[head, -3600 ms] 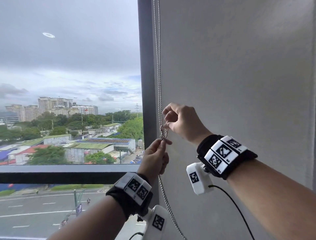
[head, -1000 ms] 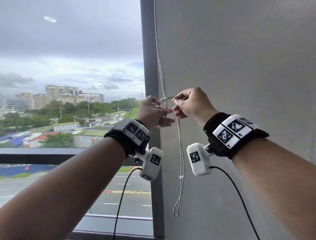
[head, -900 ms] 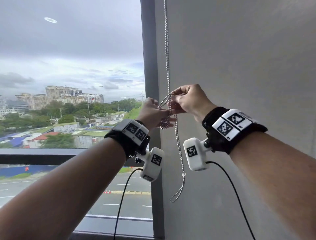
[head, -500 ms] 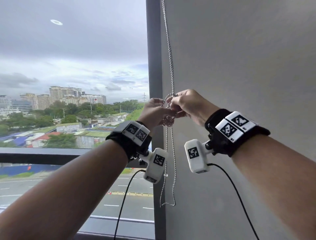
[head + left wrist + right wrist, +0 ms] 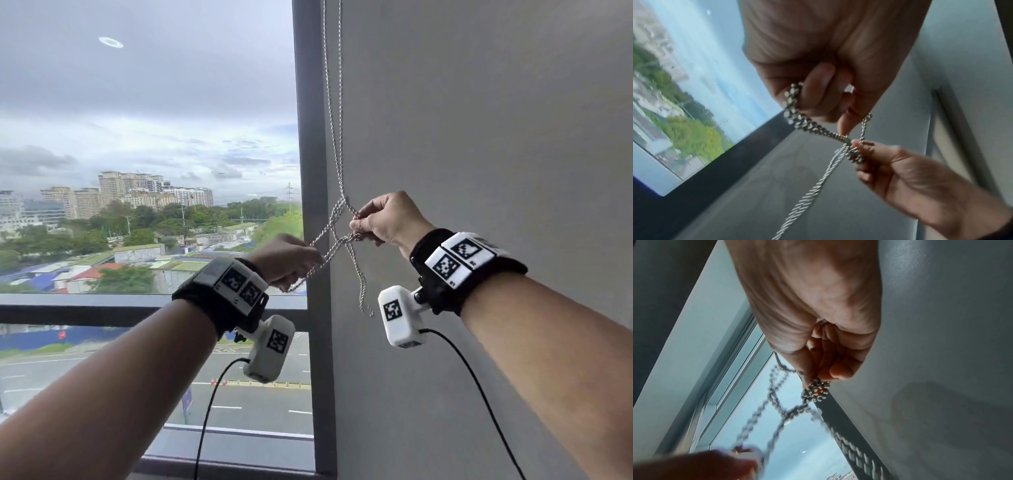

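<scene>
A silver bead chain (image 5: 337, 137) of a roller blind hangs from above, beside the dark window frame (image 5: 308, 171). Its strands cross and form a loose knot between my hands. My left hand (image 5: 287, 262) grips doubled strands (image 5: 797, 116) down and to the left. My right hand (image 5: 383, 221) pinches a bunch of chain (image 5: 817, 391) at the knot, higher and to the right. A short end (image 5: 361, 291) dangles under the right hand. In both wrist views the chain (image 5: 812, 191) runs blurred between the hands.
The lowered grey blind (image 5: 479, 171) fills the right side, close behind my right hand. On the left, window glass (image 5: 137, 137) looks out on a city and a road. Black cables (image 5: 212, 404) hang from the wrist cameras.
My hands have drawn apart, the left one down and left, pulling the strands taut. The dangling loop has shortened to a short end under the right hand.
</scene>
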A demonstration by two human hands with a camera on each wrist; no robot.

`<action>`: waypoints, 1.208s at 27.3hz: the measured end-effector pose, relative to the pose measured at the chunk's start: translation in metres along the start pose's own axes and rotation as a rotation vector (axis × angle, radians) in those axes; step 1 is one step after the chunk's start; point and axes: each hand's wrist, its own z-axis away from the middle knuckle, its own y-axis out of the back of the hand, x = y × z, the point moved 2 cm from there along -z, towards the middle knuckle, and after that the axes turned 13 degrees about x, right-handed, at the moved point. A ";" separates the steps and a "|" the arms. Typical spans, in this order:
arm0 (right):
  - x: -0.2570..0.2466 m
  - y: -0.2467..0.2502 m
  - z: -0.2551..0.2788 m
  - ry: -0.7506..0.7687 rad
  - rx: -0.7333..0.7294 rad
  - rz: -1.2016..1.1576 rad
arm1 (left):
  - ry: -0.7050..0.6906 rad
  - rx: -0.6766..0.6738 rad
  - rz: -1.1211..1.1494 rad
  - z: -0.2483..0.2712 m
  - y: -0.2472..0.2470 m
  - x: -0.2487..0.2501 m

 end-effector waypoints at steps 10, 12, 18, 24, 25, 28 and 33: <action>0.005 -0.009 0.004 -0.034 -0.043 0.012 | -0.150 -0.001 -0.029 0.000 -0.039 -0.014; 0.006 -0.010 0.008 -0.032 -0.093 0.000 | -0.144 0.014 0.032 -0.003 -0.042 -0.016; 0.012 -0.002 0.007 0.009 -0.128 0.034 | -0.241 0.297 0.357 -0.009 -0.025 0.005; 0.008 -0.001 0.010 -0.004 -0.153 0.025 | -0.220 0.293 0.470 -0.014 -0.009 0.017; 0.008 -0.002 0.010 0.000 -0.154 0.030 | -0.169 0.243 0.594 -0.013 -0.007 0.017; 0.010 -0.004 0.009 0.021 -0.117 0.068 | -0.034 0.067 0.816 -0.009 -0.001 0.019; 0.025 0.002 0.000 -0.040 -0.007 0.084 | -0.187 0.145 0.343 0.000 0.010 -0.007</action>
